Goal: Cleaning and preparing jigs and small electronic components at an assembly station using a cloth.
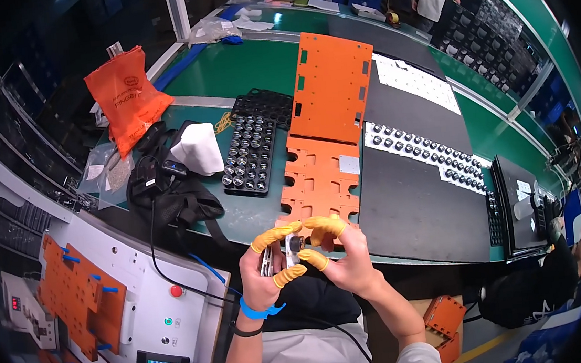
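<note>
Yellow rubbery covers (325,227) are on my fingertips in the head view. My left hand (261,285) pinches a small, thin white plate with a round black part on it (292,258), finger on top and thumb below. Some thin silver metal pieces (266,261) are in that hand too. My right hand (348,262) is curled close around the black part; I can't tell if it touches. My hands are close together, near the front edge of the dark green surface (237,219). On it lies a flat orange board with cut-out shapes (314,172), and beside that a black tray of round, shiny parts (249,152). I think this step is working on the little plate with both hands. The next move seems to call for a steady left pinch and gentle right fingers.
</note>
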Tool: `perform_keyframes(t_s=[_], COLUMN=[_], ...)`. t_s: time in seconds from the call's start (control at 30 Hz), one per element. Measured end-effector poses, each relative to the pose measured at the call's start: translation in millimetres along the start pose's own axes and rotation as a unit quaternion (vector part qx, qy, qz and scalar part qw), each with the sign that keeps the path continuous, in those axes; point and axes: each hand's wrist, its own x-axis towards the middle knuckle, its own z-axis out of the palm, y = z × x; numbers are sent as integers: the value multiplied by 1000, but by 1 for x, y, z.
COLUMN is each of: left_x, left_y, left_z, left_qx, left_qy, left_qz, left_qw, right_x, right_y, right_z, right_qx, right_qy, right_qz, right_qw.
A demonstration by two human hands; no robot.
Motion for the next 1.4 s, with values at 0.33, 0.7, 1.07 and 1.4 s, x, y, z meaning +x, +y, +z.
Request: perform_keyframes(t_s=[0.33,0.7,1.07,1.4], left_x=[8,7,-14,9], left_y=[-1,-11,-41,-35], left_z=[3,6,35,47], left_qx=[-103,-161,-571,-431], left_qy=[-84,-41,-127,-118], left_qz=[-35,-91,-423,-395], left_qw=[990,982,692,803], right_x=[-5,-13,-26,-13], right_y=[22,20,21,56], right_z=[-8,-9,-29,-76], right_qx=[-138,-154,-271,-339], right_qy=[21,28,97,173], right_qz=[-166,-128,-222,-92], right_qw=[976,979,932,920])
